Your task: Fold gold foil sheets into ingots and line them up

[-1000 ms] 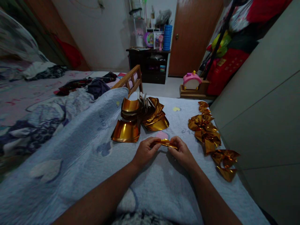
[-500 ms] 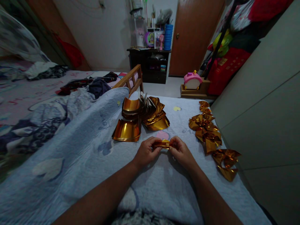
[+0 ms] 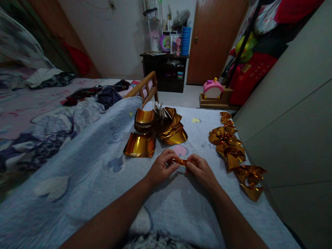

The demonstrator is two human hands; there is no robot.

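While my left hand (image 3: 161, 167) and right hand (image 3: 201, 168) are pinching, nearly closed, opposite ends of a narrow, shiny gold foil strip (image 3: 180, 161), I am judging even pressure safest against skewing.

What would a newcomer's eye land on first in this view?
Probably the shiny gold sheets, fanned out in stacks on the pale blue bedspread, a little left of centre. Next, the folded gold pieces strung along the bedspread's right side. Nearer the camera, in the middle, the left hand and right hand hold a narrow gold strip between them.
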